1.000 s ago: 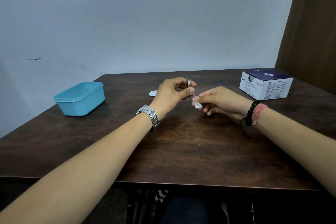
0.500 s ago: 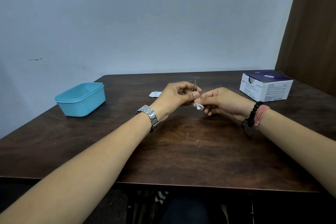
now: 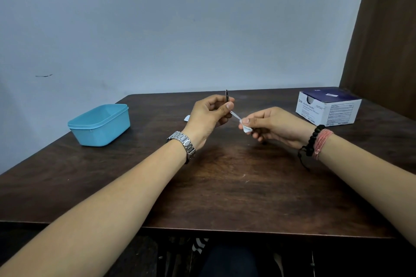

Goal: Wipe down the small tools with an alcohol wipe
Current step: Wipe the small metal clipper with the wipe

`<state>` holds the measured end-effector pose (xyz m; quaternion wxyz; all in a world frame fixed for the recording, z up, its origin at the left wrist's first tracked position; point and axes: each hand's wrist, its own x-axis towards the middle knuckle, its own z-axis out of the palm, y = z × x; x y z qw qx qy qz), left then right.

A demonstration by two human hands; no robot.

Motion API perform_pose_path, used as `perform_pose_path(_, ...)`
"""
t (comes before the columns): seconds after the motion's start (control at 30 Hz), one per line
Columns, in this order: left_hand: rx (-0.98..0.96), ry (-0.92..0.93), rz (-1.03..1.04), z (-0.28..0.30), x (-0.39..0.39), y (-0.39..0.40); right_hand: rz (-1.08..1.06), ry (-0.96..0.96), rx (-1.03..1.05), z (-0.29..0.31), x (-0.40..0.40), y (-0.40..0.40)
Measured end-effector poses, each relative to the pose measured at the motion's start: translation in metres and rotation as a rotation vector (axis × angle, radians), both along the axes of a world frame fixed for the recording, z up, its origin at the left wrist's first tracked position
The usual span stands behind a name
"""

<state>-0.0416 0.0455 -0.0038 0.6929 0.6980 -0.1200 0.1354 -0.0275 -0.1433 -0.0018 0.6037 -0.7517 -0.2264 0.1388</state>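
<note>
My left hand (image 3: 208, 114) pinches a small thin metal tool (image 3: 227, 96) between thumb and fingers above the middle of the dark wooden table (image 3: 225, 182). One end of the tool sticks up above the thumb; the other end slants down to the right. My right hand (image 3: 272, 125) pinches a small white alcohol wipe (image 3: 245, 128) around that lower end. Both hands are held just above the tabletop.
A light blue plastic tub (image 3: 100, 125) stands at the left of the table. A white and purple box of alcohol swabs (image 3: 328, 108) sits at the back right. A small torn white wrapper (image 3: 186, 117) lies behind my left hand. A brown curtain hangs at the right.
My right hand has slid the wipe away from my left hand, down along the tool to its lower end. The hands, close together half a second ago, are now apart.
</note>
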Motion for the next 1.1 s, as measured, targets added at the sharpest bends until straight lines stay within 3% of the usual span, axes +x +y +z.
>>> perform_pose_path(0.3,0.119,0.096,-0.131,-0.009,-0.002,-0.009,-0.267,-0.149,0.212,0.0,0.01,-0.003)
perform_pose_path(0.43,0.11,0.11,-0.168,-0.007,-0.004,-0.01,-0.266,-0.217,0.211,-0.001,0.008,-0.002)
perform_pose_path(1.1,0.074,0.097,-0.033,-0.005,-0.005,-0.012,-0.212,-0.182,0.244,-0.001,0.006,0.0)
